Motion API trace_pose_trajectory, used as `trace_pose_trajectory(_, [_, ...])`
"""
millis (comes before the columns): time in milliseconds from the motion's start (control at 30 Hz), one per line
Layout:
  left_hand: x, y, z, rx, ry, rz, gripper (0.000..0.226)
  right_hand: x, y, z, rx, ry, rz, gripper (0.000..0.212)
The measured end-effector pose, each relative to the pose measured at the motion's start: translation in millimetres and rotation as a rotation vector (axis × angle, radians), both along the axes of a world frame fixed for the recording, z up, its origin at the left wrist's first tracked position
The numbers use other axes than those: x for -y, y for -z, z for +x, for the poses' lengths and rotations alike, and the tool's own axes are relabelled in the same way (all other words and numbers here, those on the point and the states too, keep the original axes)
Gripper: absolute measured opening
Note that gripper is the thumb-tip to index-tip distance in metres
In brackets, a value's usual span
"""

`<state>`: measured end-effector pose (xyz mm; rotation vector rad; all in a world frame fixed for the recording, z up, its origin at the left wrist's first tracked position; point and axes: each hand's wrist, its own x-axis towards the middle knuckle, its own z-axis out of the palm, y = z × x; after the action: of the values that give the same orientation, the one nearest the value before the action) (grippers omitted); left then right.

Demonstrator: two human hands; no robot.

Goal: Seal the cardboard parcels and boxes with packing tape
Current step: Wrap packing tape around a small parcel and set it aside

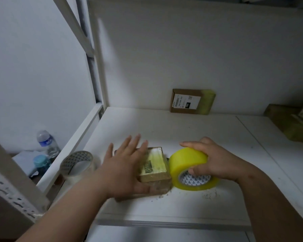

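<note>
A small cardboard parcel (156, 169) wrapped in yellowish tape lies on the white shelf (191, 130). My left hand (126, 166) rests flat on the parcel's top and left side, fingers spread. My right hand (212, 160) grips a big roll of yellow packing tape (187, 165), which stands on the shelf touching the parcel's right side. Whether a strip of tape runs from the roll onto the parcel cannot be made out.
A nearly used-up clear tape roll (78, 163) sits at the shelf's left edge. A labelled flat parcel (192, 101) leans on the back wall. More taped boxes (292, 123) sit far right. Two bottles (46, 142) stand below left, behind a metal rack post (12, 180).
</note>
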<state>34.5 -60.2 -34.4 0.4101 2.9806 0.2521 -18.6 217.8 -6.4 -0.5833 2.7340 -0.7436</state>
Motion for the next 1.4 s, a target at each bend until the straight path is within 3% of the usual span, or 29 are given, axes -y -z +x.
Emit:
trace_pose_trajectory(200, [-22,12,-4,-0.029,0.126,-0.164,0.122,0,-4,13,0.003,0.009,0.148,0.097])
trace_pose_trajectory(300, [-22,10,-7,-0.005,0.148,-0.178,0.122,15,-12,28,-0.166,0.018,0.263,0.110])
trace_pose_trajectory(433, [-16,17,-8,-0.069,0.154,-0.120,0.124,68,6,60,-0.458,-0.103,0.361,0.098])
trace_pose_trajectory(600, [-9,22,-2,-0.124,0.059,-0.104,0.135,97,39,70,-0.474,-0.150,0.529,0.078])
trace_pose_trajectory(733, [-4,19,-2,-0.085,0.080,-0.155,0.118,84,37,66,-0.522,-0.111,0.671,0.086])
trace_pose_trajectory(867, [-3,15,-5,-0.038,0.095,-0.217,0.126,91,19,68,-0.510,-0.129,0.811,0.081])
trace_pose_trajectory(967, [-11,10,-11,-0.051,0.061,-0.231,0.120,94,17,66,-0.555,-0.165,0.786,0.079])
trace_pose_trajectory(1200, [-20,20,-16,-0.101,0.004,-0.125,0.124,53,3,50,-0.598,0.021,0.438,0.086])
trace_pose_trajectory(1300, [-17,19,-15,-0.116,0.000,-0.089,0.126,9,-6,33,-0.322,0.120,0.325,0.104])
trace_pose_trajectory(1400, [-17,17,-14,-0.106,0.000,-0.056,0.126,-19,3,24,-0.071,0.233,0.016,0.108])
